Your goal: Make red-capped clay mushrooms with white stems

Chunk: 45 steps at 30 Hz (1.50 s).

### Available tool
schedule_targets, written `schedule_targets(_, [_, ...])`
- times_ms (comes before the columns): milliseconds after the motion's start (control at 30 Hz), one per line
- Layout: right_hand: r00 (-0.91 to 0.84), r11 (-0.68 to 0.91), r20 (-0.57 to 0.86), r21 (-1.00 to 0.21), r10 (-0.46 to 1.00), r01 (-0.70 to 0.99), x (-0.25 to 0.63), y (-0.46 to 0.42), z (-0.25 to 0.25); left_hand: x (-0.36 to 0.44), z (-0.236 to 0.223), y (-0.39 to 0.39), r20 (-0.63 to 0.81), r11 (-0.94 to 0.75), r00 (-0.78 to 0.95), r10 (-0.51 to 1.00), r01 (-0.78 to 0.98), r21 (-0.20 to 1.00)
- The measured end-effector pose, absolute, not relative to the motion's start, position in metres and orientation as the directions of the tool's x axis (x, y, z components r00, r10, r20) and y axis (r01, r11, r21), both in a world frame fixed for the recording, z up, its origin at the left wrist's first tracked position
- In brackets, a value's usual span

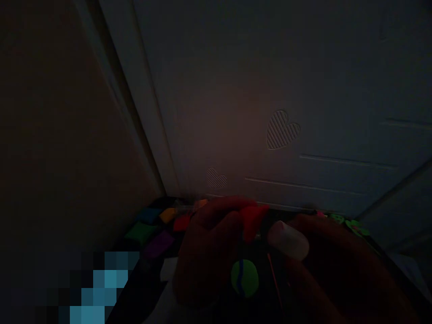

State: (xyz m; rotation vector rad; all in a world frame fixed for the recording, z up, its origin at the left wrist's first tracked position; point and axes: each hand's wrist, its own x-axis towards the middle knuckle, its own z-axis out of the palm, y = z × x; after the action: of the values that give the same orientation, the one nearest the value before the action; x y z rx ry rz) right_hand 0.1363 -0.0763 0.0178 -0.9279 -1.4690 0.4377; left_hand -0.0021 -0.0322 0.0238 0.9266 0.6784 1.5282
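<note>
Bare fingers and knuckles, a left hand (209,252) at lower centre, a pale patch (164,300) beside it too dim to call a cuff; the right hand (340,254), lower right, also bare, deeply shadowed.

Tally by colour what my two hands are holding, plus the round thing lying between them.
Red: 1, the red piece in the left hand
White: 1, the white lump in the right hand
Green: 1, the blue-striped disc
Total: 3

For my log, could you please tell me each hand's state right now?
Left hand: closed, holding a red piece.
Right hand: closed, holding a white piece.
</note>
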Motion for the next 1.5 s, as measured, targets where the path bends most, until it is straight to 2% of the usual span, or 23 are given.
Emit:
schedule_targets(167, [0.084, 0.599, 0.637, -0.756, 0.767, 0.262, 0.140, -0.071, 0.019, 0.001, 0.021, -0.031, 0.175, -0.180, -0.058, 0.983, -0.502, 0.846])
schedule_targets(333, [0.218, 0.491, 0.520, -0.854, 0.826, 0.175, 0.155, -0.057, 0.022, -0.001, 0.016, -0.025, 0.119, -0.162, -0.112, 0.987, -0.599, 0.784])
schedule_targets(400, [0.165, 0.443, 0.466, -0.883, 0.869, 0.157, 0.166, -0.040, 0.014, -0.004, 0.015, -0.020, 0.087, -0.146, -0.123, 0.989, -0.646, 0.750])
schedule_targets(467, [0.018, 0.363, 0.386, -0.882, 0.922, 0.301, 0.177, -0.020, 0.000, -0.007, 0.015, -0.017, 0.062, -0.126, -0.117, 0.991, -0.684, 0.719])
schedule_targets(500, [-0.102, 0.307, 0.291, -0.858, 0.951, 0.412, 0.182, -0.010, -0.009, -0.008, 0.016, -0.015, 0.052, -0.113, -0.106, 0.993, -0.708, 0.697])
schedule_targets(633, [-0.299, 0.238, 0.077, -0.798, 0.951, 0.554, 0.188, 0.021, -0.047, -0.011, 0.020, -0.016, 0.045, -0.063, -0.045, 0.998, -0.788, 0.612])
schedule_targets(767, [-0.379, 0.176, -0.142, -0.703, 0.914, 0.689, 0.181, 0.036, -0.083, -0.013, 0.022, -0.019, 0.068, -0.102, -0.076, 0.995, -0.777, 0.621])
schedule_targets(833, [-0.374, 0.160, -0.203, -0.653, 0.905, 0.740, 0.176, 0.040, -0.097, -0.014, 0.021, -0.019, 0.063, -0.108, -0.087, 0.994, -0.768, 0.631])
schedule_targets(1000, [-0.363, 0.177, -0.231, -0.570, 0.903, 0.803, 0.169, 0.043, -0.117, -0.015, 0.018, -0.017, 0.072, -0.092, -0.060, 0.996, -0.763, 0.639])
schedule_targets(1233, [-0.358, 0.190, -0.250, -0.515, 0.900, 0.836, 0.172, 0.042, -0.123, -0.022, 0.021, -0.016, 0.056, -0.117, -0.104, 0.993, -0.825, 0.552])
schedule_targets(1400, [-0.355, 0.181, -0.243, -0.534, 0.903, 0.826, 0.178, 0.043, -0.123, -0.025, 0.021, -0.013, 0.083, -0.157, -0.134, 0.987, -0.782, 0.603])
schedule_targets(1500, [-0.340, 0.190, -0.170, -0.567, 0.925, 0.801, 0.185, 0.038, -0.104, -0.023, 0.017, -0.011, 0.122, -0.190, -0.146, 0.982, -0.714, 0.674])
